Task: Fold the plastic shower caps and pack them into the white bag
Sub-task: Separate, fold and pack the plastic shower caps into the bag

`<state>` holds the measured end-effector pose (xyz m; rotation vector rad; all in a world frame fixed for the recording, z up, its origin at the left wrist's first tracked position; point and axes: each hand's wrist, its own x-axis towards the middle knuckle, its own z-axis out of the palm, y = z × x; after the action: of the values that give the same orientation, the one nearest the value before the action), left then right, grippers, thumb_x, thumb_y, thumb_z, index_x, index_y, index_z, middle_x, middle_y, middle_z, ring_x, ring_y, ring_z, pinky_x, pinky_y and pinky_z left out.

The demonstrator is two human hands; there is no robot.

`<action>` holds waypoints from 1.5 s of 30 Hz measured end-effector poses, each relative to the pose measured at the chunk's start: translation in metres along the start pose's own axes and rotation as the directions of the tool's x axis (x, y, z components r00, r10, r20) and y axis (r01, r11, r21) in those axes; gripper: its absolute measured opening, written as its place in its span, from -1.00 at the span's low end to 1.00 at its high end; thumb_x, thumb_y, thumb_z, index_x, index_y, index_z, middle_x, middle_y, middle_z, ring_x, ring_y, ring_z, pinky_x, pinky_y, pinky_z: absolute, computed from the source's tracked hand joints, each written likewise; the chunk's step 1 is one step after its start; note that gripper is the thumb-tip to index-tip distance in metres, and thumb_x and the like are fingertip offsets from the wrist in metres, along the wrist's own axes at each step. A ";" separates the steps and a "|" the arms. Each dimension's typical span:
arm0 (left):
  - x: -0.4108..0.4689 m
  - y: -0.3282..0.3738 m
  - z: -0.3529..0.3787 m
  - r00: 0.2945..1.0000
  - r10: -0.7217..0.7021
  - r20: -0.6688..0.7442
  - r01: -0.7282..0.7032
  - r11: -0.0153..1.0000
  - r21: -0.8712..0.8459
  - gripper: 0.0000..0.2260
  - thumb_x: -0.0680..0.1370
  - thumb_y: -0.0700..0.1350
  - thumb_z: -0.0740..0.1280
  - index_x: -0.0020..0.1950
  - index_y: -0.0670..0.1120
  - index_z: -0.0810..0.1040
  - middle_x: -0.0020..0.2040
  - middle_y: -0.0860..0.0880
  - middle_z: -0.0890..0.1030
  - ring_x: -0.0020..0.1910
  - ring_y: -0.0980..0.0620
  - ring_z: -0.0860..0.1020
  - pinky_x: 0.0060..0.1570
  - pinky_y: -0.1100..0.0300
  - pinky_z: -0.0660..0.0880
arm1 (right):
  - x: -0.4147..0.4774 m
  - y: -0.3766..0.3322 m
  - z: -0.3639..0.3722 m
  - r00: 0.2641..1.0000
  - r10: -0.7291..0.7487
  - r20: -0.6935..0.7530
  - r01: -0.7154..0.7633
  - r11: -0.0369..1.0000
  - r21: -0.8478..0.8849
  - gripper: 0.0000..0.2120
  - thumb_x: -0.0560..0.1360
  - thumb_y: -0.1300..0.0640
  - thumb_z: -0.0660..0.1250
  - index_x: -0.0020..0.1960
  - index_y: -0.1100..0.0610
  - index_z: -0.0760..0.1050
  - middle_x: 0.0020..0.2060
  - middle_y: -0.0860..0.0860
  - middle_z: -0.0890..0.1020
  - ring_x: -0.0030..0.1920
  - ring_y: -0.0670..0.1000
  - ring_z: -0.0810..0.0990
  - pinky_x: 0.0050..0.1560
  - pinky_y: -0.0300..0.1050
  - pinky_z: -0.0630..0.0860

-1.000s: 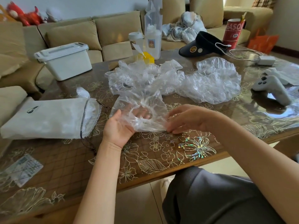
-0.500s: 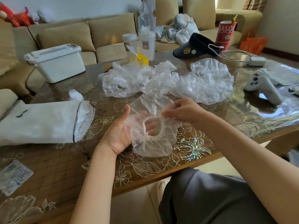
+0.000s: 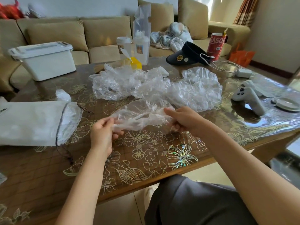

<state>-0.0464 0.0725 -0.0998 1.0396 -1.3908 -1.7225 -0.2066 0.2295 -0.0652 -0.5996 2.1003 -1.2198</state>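
Observation:
A clear plastic shower cap (image 3: 141,116) is stretched sideways just above the table between both hands. My left hand (image 3: 102,134) pinches its left end and my right hand (image 3: 184,120) grips its right end. Behind it a heap of several more crumpled clear shower caps (image 3: 155,86) lies across the middle of the table. The white drawstring bag (image 3: 32,123) lies on its side at the left, its open mouth facing right toward my left hand, with clear plastic showing inside the mouth.
On the glossy flowered table (image 3: 154,153) stand a white lidded box (image 3: 43,60) at back left, clear bottles (image 3: 140,46), a black visor (image 3: 186,54) and a red cup (image 3: 216,45) at the back, and a grey game controller (image 3: 248,99) at right. A sofa runs behind.
The cap lay draped over my open left palm; now both hands have taken hold of its ends and pulled it out sideways into a flat band.

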 end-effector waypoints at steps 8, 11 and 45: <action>0.000 0.000 -0.008 0.794 0.533 -0.293 -0.330 0.783 0.528 -0.75 0.59 -0.13 0.24 0.23 -0.19 0.49 0.16 -0.18 0.51 -0.02 -0.03 0.50 -0.10 0.13 0.41 | -0.012 -0.018 0.004 0.987 -0.116 -0.112 0.011 0.742 -0.670 -0.62 0.52 -0.15 0.28 -0.22 0.17 0.50 -0.34 0.02 0.60 -0.32 0.02 0.58 -0.17 -0.14 0.51; -0.002 0.003 -0.013 0.624 0.758 -0.189 -0.529 0.588 0.612 -0.78 0.55 -0.28 0.25 0.19 -0.25 0.51 0.11 -0.27 0.52 0.01 -0.17 0.51 -0.05 0.05 0.45 | -0.016 -0.025 0.025 0.815 -0.530 -0.234 0.241 0.676 -0.696 -0.89 0.56 0.14 0.27 0.01 0.16 0.52 -0.11 0.02 0.58 -0.09 0.03 0.54 -0.15 -0.18 0.47; 0.004 -0.017 -0.053 0.539 0.583 0.608 -0.842 0.393 0.370 -0.72 0.57 0.22 0.09 -0.03 0.05 0.43 -0.14 0.18 0.58 -0.13 0.24 0.56 -0.10 0.38 0.47 | 0.000 0.005 0.036 0.840 -0.536 0.080 0.506 0.722 -0.471 -0.95 0.48 0.07 0.38 -0.10 0.03 0.54 0.21 -0.18 0.51 0.21 -0.23 0.43 0.22 -0.27 0.34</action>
<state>-0.0010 0.0491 -0.1228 0.1953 -2.3436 -0.7508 -0.1814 0.2098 -0.0828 -1.4872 2.3852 -0.9853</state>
